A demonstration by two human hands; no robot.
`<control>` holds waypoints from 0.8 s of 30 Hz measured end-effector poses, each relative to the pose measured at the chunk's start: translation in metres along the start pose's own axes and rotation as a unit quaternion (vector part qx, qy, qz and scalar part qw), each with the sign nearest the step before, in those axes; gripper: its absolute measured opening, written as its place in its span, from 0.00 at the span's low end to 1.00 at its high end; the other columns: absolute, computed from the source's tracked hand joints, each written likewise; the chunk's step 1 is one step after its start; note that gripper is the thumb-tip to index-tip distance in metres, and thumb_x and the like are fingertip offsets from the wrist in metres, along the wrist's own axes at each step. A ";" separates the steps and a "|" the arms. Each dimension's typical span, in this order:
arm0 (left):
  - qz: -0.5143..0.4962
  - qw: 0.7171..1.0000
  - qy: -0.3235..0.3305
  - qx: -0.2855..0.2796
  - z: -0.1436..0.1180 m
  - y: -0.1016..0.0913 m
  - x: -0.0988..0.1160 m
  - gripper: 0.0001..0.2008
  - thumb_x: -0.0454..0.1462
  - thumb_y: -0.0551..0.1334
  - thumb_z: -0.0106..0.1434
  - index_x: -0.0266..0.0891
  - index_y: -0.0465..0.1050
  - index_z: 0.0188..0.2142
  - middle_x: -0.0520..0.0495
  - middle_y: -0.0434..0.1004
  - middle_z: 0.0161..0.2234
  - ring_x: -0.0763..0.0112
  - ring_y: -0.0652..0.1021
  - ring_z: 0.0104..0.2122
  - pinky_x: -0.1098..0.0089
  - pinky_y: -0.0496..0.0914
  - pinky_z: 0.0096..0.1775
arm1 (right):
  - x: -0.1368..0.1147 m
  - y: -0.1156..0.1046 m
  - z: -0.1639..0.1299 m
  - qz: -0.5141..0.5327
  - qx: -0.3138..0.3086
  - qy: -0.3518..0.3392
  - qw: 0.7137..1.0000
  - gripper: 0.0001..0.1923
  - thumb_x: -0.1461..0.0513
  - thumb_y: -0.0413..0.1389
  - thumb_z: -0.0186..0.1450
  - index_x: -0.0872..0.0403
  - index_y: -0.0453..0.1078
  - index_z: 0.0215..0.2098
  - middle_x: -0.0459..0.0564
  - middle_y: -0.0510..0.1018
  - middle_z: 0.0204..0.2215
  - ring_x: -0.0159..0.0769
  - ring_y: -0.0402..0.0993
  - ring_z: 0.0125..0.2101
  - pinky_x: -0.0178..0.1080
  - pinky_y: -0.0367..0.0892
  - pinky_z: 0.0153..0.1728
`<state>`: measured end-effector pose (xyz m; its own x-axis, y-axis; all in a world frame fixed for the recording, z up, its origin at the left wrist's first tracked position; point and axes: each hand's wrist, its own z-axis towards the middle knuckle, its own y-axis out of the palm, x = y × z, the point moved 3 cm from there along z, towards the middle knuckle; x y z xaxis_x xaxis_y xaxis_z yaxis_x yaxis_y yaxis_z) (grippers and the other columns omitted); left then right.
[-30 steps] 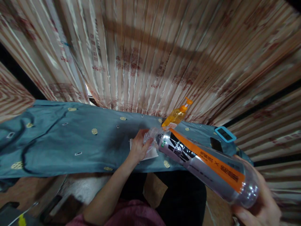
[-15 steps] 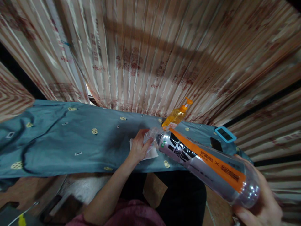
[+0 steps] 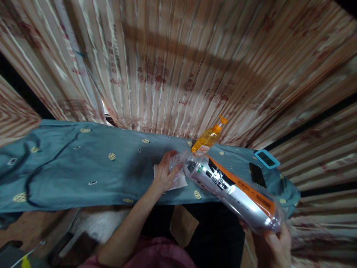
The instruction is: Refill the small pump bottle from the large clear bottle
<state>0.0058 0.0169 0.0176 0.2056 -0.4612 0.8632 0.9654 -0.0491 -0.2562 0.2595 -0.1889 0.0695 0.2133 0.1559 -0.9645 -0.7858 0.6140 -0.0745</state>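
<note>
My right hand [image 3: 275, 240] grips the base end of a large clear plastic drink bottle [image 3: 234, 190] with a silver, black and orange label. The bottle is tilted, its neck end pointing left and away from me. At that end, my left hand [image 3: 166, 173] is closed around a small clear plastic container [image 3: 176, 160], which seems to meet the bottle's mouth; its exact shape is hard to make out. Under my left hand lies a white sheet of paper or tissue [image 3: 180, 181]. Just beyond the bottle's neck stands a pump bottle [image 3: 208, 137] of orange liquid.
A teal patterned cloth [image 3: 69, 167] covers the narrow table. To the right lie a dark phone [image 3: 257, 175] and a blue-framed device with a dark screen [image 3: 267, 159]. Pleated curtains [image 3: 173, 67] hang close behind and at the sides.
My right hand has brought the bottle's base leftward and lower, away from my view, and the bottle has turned a little. More of the phone shows. My left hand has stayed almost still.
</note>
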 end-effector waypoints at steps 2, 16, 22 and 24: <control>-0.010 1.000 0.006 0.008 0.000 0.000 -0.003 0.29 0.52 0.60 0.68 0.37 0.66 0.60 0.35 0.76 0.56 0.51 0.78 0.56 0.50 0.71 0.59 | 0.018 0.003 0.001 0.073 -0.004 0.037 0.997 0.38 0.48 0.62 0.62 0.54 0.66 0.66 0.60 0.80 0.49 0.38 0.75 0.30 0.37 0.67 0.25; -0.031 0.997 0.057 0.044 -0.017 -0.016 -0.005 0.39 0.55 0.61 0.68 0.44 0.51 0.72 0.33 0.49 0.74 0.46 0.54 0.74 0.41 0.52 0.70 | 0.074 0.051 -0.025 0.334 0.087 0.267 0.900 0.30 0.42 0.71 0.51 0.48 0.78 0.46 0.51 0.84 0.38 0.35 0.78 0.26 0.34 0.71 0.21; -0.073 0.997 -0.009 0.019 -0.078 -0.046 -0.001 0.46 0.58 0.65 0.63 0.42 0.53 0.72 0.32 0.57 0.72 0.44 0.60 0.72 0.44 0.57 0.70 | 0.083 0.080 -0.065 0.385 0.008 0.388 0.837 0.27 0.42 0.73 0.49 0.48 0.80 0.39 0.49 0.85 0.33 0.33 0.77 0.24 0.31 0.69 0.20; -0.086 0.994 -0.073 -0.003 -0.106 -0.051 -0.004 0.48 0.60 0.69 0.57 0.42 0.60 0.69 0.31 0.66 0.68 0.42 0.68 0.68 0.44 0.62 0.67 | 0.084 0.100 -0.078 0.398 -0.019 0.417 0.817 0.27 0.42 0.73 0.48 0.48 0.80 0.38 0.47 0.85 0.34 0.32 0.77 0.25 0.32 0.71 0.22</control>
<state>-0.0615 -0.0725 -0.0183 0.0584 -0.3115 0.9484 0.9873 -0.1227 -0.1011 0.1541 -0.1748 -0.0387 -0.8316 -0.0975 -0.5468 -0.5034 0.5484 0.6677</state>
